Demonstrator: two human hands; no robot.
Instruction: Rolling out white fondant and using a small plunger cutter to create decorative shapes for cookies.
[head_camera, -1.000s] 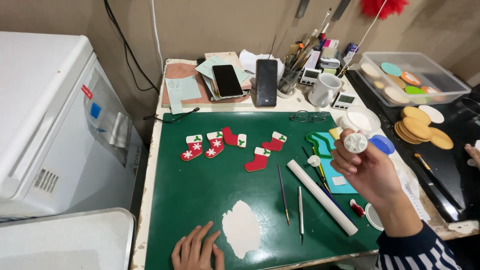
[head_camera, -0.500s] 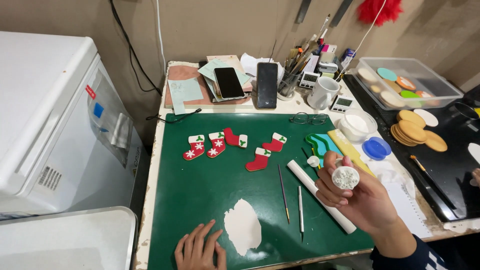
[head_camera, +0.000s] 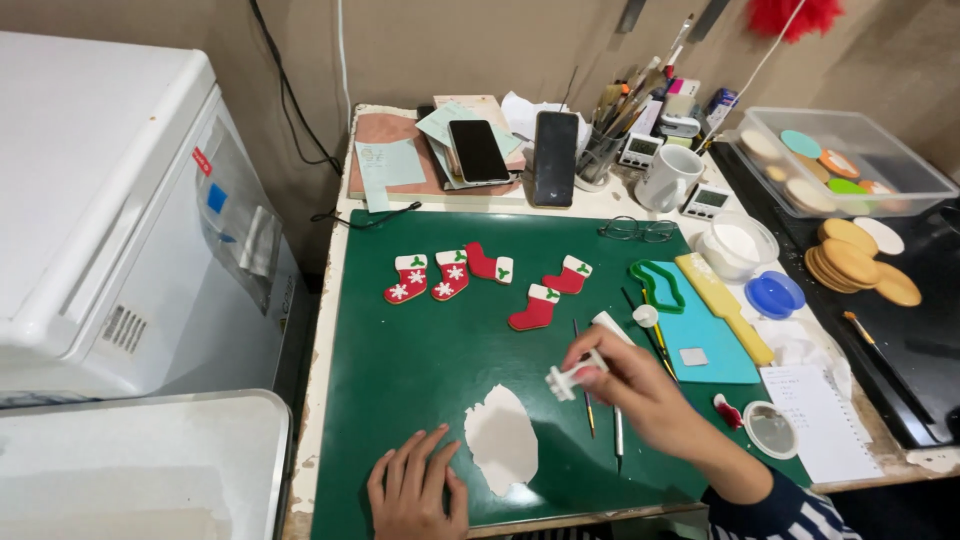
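We look down on a dark green work mat (head_camera: 400, 370) that covers most of a small table. At the far left stands a large white appliance (head_camera: 110, 200), apart from the work.

Our left hand (head_camera: 418, 490) lies flat on the near edge of the mat, palm down, fingers spread and holding nothing. Just to its right, close but not touching, sits a thin sheet of white fondant (head_camera: 502, 438). It is rolled flat, pale and matte, with an uneven, roughly oval outline, longer than it is wide.

Above the sheet's upper right end, our right hand (head_camera: 640, 390) grips a small white plunger cutter (head_camera: 568, 378) between fingertips and thumb. The cutter is tilted, its broad stamping head pointing left toward the fondant; we cannot tell whether it touches the mat. Part of a white rolling pin (head_camera: 608, 322) shows behind the fingers, and two thin modelling tools (head_camera: 588, 412) lie on the mat beneath the hand.

Further up the mat, five red stocking-shaped cookies (head_camera: 470, 272) with white cuffs lie in a loose row. To the right are a green cutter outline (head_camera: 658, 285), a turquoise sheet (head_camera: 705, 335), a yellow tool (head_camera: 725, 305) and a blue lid (head_camera: 775, 293). At the far right, round plain cookies (head_camera: 855, 262) are stacked on a black surface.
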